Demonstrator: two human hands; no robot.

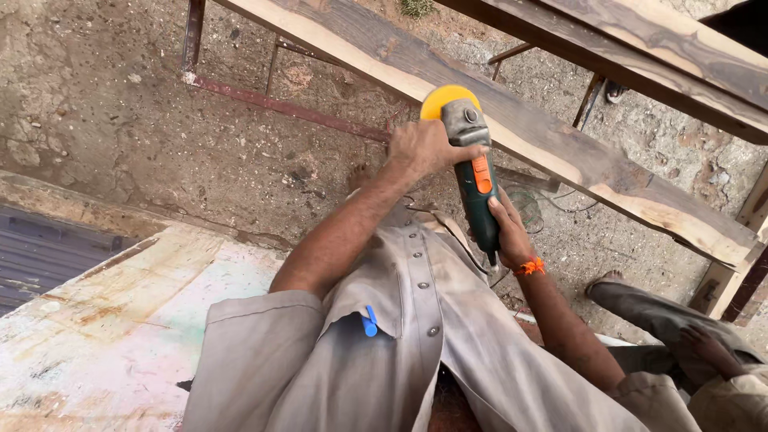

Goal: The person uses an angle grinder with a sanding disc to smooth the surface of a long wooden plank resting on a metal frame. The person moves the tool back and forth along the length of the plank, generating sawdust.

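Grinder [474, 172], green with an orange switch and a yellow disc, sits pressed on the long wooden plank [560, 152] resting on a metal frame [280, 104]. Right hand [506, 232] has its grip clamped round the grinder's body; left hand [424, 148] has its grip closed over the head. Left fingers lie close to the disc; a slip or kickback might catch them, I judge. Another person's leg [664, 316] is near.

The yellow disc [448, 101] is half hidden behind the grinder's head [466, 122].
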